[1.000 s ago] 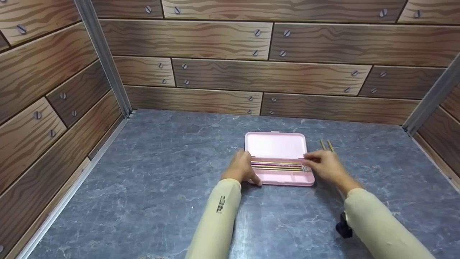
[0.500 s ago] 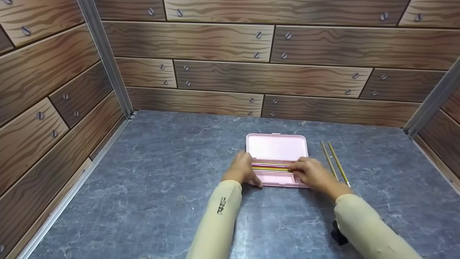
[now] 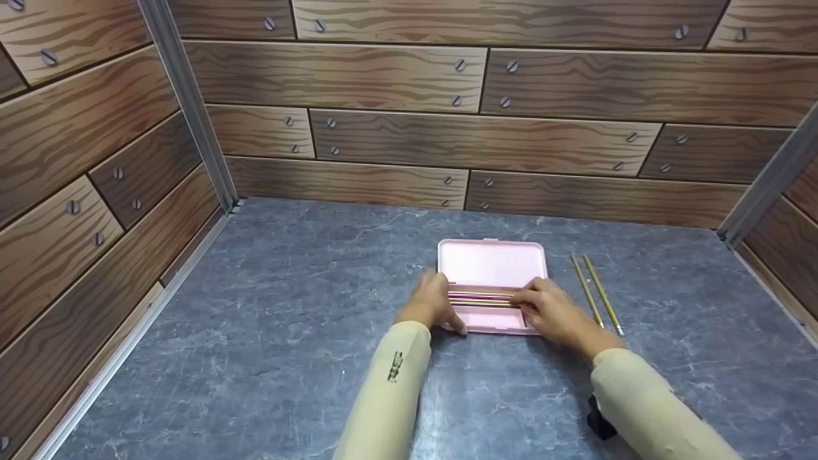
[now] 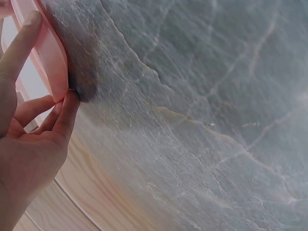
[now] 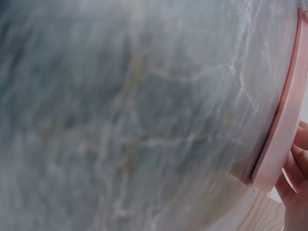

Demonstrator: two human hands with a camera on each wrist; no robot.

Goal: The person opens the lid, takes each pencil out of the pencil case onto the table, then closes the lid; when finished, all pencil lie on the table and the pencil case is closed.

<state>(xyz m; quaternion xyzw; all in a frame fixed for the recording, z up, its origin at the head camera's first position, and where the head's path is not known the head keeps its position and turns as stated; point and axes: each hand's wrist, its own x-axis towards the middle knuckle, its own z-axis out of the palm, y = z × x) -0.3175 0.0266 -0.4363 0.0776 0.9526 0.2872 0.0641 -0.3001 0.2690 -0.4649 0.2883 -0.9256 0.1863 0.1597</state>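
Note:
A pink pencil case (image 3: 492, 264) lies open on the tabletop, its lid folded back away from me. Several pencils (image 3: 480, 299), some with a metallic sheen, lie lengthwise in its long compartment. At the case's left end my left hand (image 3: 427, 300) grips the side, thumb by the front edge; the left wrist view shows the fingers curled at a corner of the pink case (image 4: 57, 72). My right hand (image 3: 553, 312) reaches in over the right end, fingertips pinching at the pencils' right ends and hiding them. In the right wrist view, only part of that hand shows behind the case's edge.
Two gold-coloured pencils (image 3: 603, 295) lie side by side on the grey marbled tabletop (image 3: 307, 306), right of the case. Wood-patterned walls (image 3: 383, 134) with metal corner posts (image 3: 185, 102) enclose the back and sides.
My right hand has moved left from the case's right edge onto the pencils inside, uncovering the two loose pencils on the table. My left hand keeps its grip on the case.

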